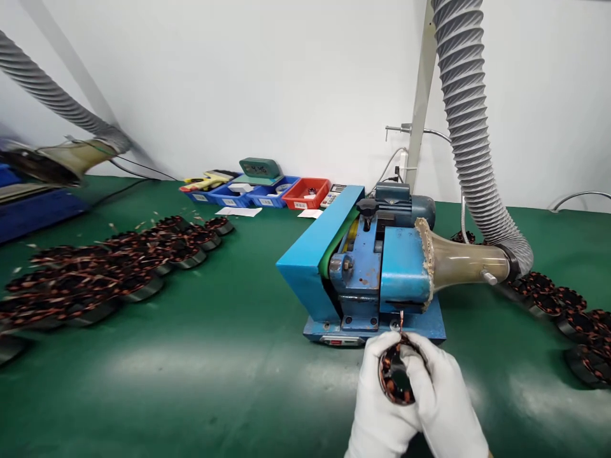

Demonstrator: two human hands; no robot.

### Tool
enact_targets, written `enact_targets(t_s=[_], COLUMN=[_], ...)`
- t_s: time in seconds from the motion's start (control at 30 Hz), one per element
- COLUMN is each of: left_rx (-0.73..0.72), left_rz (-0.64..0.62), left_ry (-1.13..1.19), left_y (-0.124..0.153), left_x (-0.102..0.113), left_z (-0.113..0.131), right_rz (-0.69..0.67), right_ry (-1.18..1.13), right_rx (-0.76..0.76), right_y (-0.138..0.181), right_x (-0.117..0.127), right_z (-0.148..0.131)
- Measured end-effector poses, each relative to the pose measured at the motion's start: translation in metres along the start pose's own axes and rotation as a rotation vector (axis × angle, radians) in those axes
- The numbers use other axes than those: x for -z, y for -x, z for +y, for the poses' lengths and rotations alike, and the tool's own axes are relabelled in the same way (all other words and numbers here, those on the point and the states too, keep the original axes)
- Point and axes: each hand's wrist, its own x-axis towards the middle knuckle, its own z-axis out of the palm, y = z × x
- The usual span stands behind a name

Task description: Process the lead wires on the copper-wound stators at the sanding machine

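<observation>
Both my hands wear white gloves and together grip one round motor stator (395, 376) with copper windings, low in the middle of the view. My left hand (377, 394) cups its left side; my right hand (442, 397) wraps its right side. A thin copper wire end (401, 320) sticks up from the stator toward an opening at the front base of the blue bench machine (363, 270), just beyond my fingers.
A funnel and ribbed grey hose (470, 159) lead off the machine's right side. Several stators lie in rows at left (109, 267) and more at right (568, 312) on the green mat (214, 375). Blue and red bins (267, 192) stand by the wall.
</observation>
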Motion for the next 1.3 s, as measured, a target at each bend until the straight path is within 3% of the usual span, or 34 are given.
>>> enact_targets(t_s=[0.13,0.37,0.57,0.73,0.83,1.0,1.3], left_rx=[0.084,0.086,0.129,0.069,0.055,0.077,0.005], left_rz=[-0.022,-0.055,-0.088,-0.126,-0.082,-0.055,-0.092], left_ry=[0.072,0.088,0.104,0.081,0.063,0.061,0.036], left_y=[-0.018,-0.037,-0.021,-0.005,-0.011,-0.032,-0.033], left_x=[-0.011,-0.027,-0.008,0.008,-0.002,-0.019,-0.027], left_z=[0.010,0.025,0.013,-0.003,-0.002,0.014,0.021], right_rz=[0.023,-0.003,0.012,0.140,0.068,0.063,0.026], right_ry=[-0.065,-0.105,-0.047,-0.042,-0.077,-0.128,-0.244], right_rx=[-0.061,-0.040,-0.072,0.042,-0.024,-0.043,-0.081], right_y=[-0.017,-0.042,-0.010,0.013,-0.002,-0.029,-0.033], right_x=[-0.004,0.001,0.001,-0.007,-0.007,-0.006,0.002], right_z=[-0.003,-0.011,-0.008,0.002,0.004,0.001,-0.003])
